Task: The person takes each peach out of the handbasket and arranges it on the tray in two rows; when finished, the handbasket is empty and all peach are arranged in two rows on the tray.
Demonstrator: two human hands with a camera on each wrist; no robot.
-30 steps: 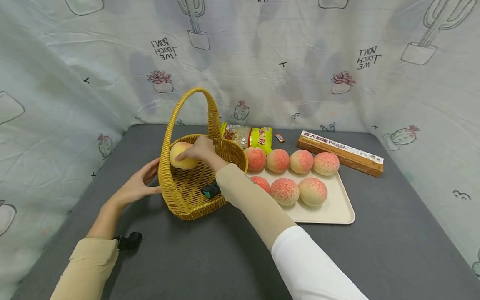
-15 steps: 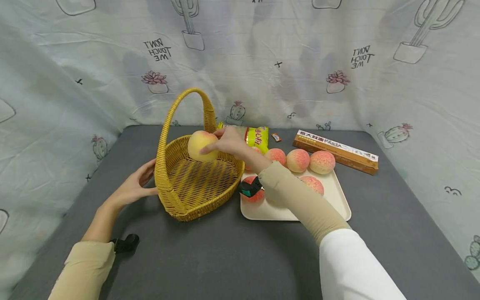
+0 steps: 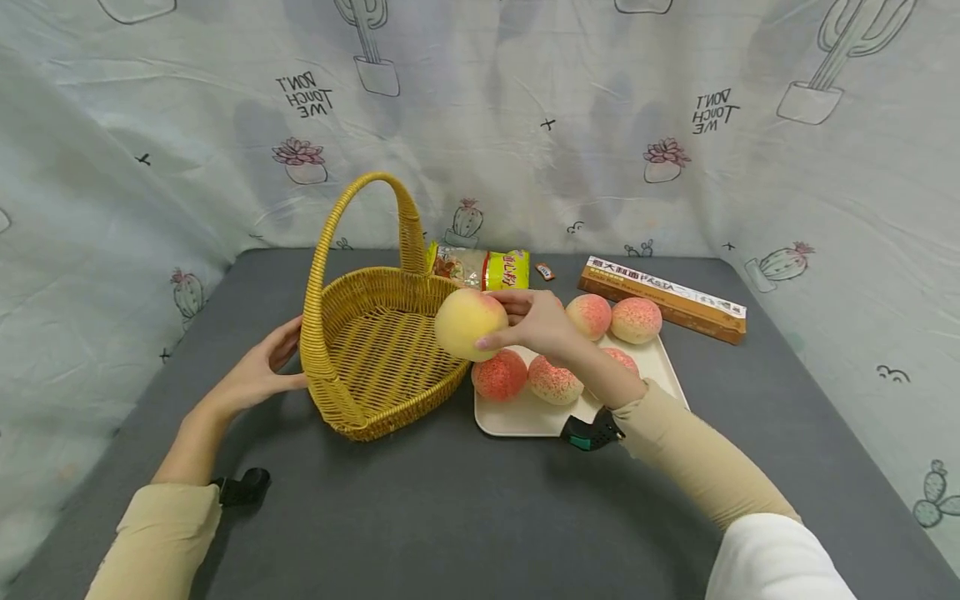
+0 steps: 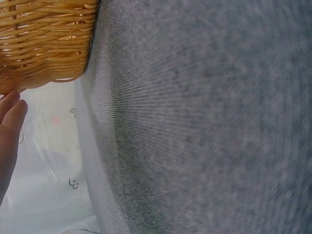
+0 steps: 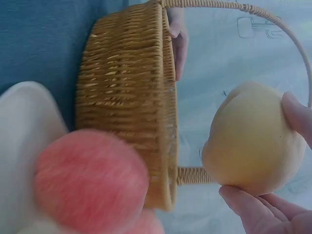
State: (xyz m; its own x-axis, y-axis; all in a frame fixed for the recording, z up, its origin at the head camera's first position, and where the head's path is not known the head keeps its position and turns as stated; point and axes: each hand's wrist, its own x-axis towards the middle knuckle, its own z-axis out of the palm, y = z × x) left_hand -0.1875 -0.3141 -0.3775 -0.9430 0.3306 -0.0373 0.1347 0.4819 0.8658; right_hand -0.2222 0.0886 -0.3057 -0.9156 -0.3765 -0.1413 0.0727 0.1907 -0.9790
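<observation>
My right hand (image 3: 542,323) grips a yellow peach (image 3: 469,325) between thumb and fingers, held above the right rim of the wicker basket (image 3: 386,423) and the left end of the tray. The right wrist view shows the same peach (image 5: 253,139) pinched beside the basket's handle. My left hand (image 3: 255,375) touches the basket's left side, its fingertips right at the weave; in the left wrist view those fingers (image 4: 13,117) reach the basket's lower edge. No fruit shows inside the basket.
A cream tray (image 3: 517,423) bears several red-speckled peaches, including a red peach (image 3: 499,375) near the basket. Behind stand a yellow noodle packet (image 3: 506,270), a small orange sachet (image 3: 544,272) and a brown pasta box (image 3: 663,300). A patterned curtain (image 3: 480,108) borders the table.
My right hand has lifted the yellow peach out of the basket and carried it rightward to the basket's rim by the tray. My left hand stays at the basket's side.
</observation>
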